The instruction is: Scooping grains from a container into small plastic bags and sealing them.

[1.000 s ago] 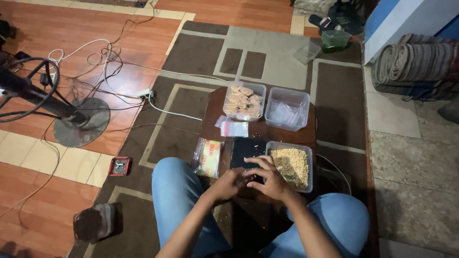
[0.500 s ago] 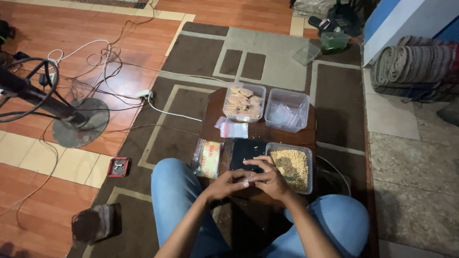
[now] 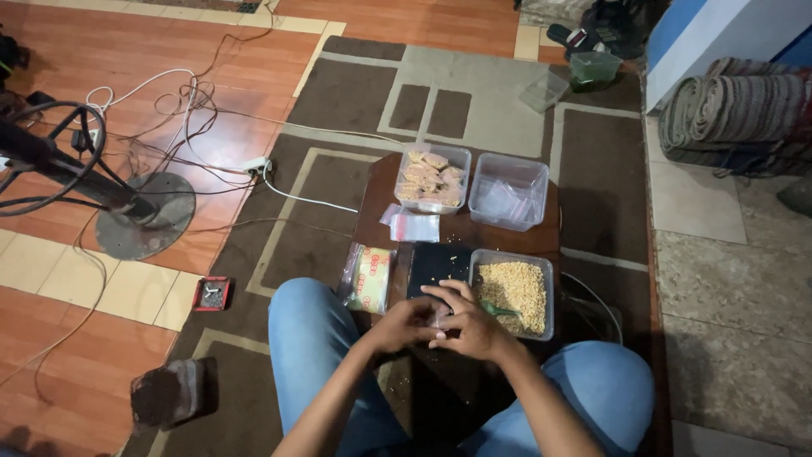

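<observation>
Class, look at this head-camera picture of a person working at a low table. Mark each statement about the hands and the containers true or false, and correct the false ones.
1. The clear plastic tub of small yellow grains stands to the right of the person's hands. True.
2. The left hand and right hand are far apart. False: they meet close together at the near edge of the small round wooden table.
3. The far left clear tub holds filled tan packets. True.
4. The far right clear tub is full of grains. False: it holds empty clear bags.
5. A black rectangular slab lies just beyond the hands. True.
</observation>
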